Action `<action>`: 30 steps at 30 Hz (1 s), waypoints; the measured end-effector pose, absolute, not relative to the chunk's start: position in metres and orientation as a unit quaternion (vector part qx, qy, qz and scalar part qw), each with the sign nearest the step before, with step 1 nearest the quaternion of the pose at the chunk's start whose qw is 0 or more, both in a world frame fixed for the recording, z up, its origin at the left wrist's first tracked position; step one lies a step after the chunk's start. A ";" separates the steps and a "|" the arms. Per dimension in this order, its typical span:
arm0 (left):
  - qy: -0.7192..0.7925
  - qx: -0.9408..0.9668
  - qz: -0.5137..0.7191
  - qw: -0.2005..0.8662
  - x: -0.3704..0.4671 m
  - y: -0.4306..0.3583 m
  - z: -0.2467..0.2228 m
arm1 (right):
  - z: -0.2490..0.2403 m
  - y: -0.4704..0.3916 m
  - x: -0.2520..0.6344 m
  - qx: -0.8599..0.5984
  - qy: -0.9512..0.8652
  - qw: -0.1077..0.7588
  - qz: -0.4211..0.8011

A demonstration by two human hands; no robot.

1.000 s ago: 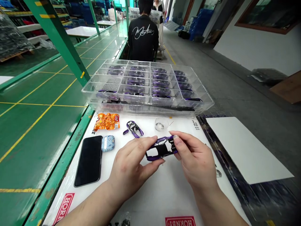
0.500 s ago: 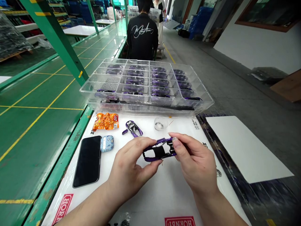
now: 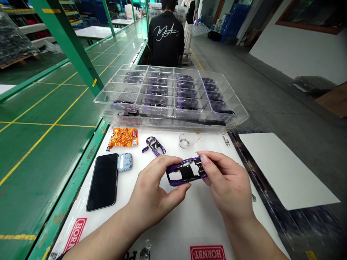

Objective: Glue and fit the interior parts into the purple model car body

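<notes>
A purple and black toy car body (image 3: 186,172) is held between both hands above the white work surface. My left hand (image 3: 154,187) grips its left end, thumb below and fingers along the top edge. At the right end, my right hand (image 3: 226,180) pinches the body between thumb and fingers. Behind the hands lies a second purple car body (image 3: 155,146) with a small purple piece (image 3: 145,149) beside it. A small clear round dish (image 3: 186,141) with tiny bits inside sits to its right, near a thin pin-like piece.
Behind stands a clear compartment tray (image 3: 173,95) with several purple car bodies. To the left are a phone (image 3: 102,182), a blue patterned case (image 3: 125,162) and an orange packet (image 3: 123,137). A white board (image 3: 287,169) lies right. A person (image 3: 166,36) sits ahead.
The held car body has tilted slightly, showing more of its purple edge at the left end. Both hands keep their hold. The whole view has shifted a little.
</notes>
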State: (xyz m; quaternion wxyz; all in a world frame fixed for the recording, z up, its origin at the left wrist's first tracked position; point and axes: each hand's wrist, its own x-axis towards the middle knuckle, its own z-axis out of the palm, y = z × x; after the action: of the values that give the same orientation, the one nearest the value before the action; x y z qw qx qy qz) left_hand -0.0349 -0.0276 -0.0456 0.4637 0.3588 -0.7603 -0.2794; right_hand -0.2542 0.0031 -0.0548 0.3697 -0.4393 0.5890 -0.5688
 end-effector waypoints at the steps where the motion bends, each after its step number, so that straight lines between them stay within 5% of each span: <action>1: -0.760 0.359 -0.285 0.460 -0.035 -0.028 -0.046 | -0.056 0.003 -0.254 -0.432 0.586 0.375 -0.574; 30: -0.752 0.289 -0.258 0.533 -0.036 -0.018 -0.048 | -0.055 0.016 -0.257 -0.476 0.548 0.290 -0.623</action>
State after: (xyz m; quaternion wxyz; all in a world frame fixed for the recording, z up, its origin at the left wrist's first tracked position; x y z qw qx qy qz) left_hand -0.0356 -0.0176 -0.0476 0.5333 0.2888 -0.7522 -0.2576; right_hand -0.2567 0.0163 -0.0545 0.2904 -0.4757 0.5485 -0.6234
